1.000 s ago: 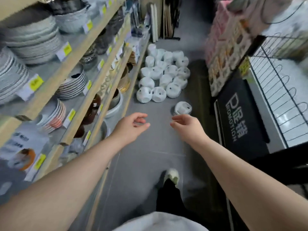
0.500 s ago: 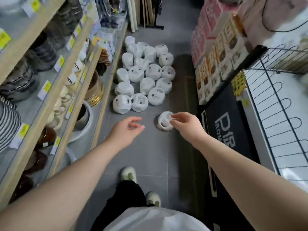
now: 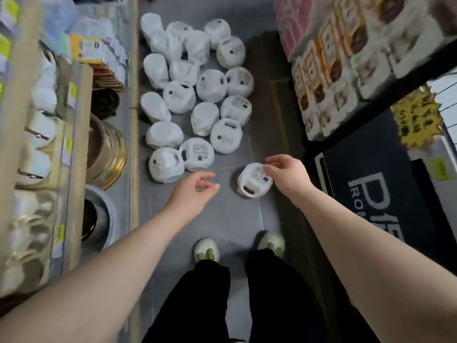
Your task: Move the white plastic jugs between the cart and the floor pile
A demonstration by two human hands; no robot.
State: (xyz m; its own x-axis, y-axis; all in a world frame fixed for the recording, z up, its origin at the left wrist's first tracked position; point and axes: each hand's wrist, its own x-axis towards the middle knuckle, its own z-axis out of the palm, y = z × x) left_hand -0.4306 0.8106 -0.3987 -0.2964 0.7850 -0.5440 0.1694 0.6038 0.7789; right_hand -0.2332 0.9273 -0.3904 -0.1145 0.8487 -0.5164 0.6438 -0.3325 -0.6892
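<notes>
One mug (image 3: 254, 180) sits apart from the pile (image 3: 197, 95): your right hand (image 3: 284, 174) fingers touch it, loosely curled, so close them round it, left hand (image 3: 193, 191) relaxed, empty.

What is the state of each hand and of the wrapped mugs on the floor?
right hand: over the lone wrapped mug, fingertips touching its top, not yet gripping.
lone wrapped mug: on its side on the floor, handle toward the person, apart from the pile.
left hand: in the air, fingers loosely curled, holding nothing.
pile of wrapped mugs: lying on the floor, tumbled together.
</notes>
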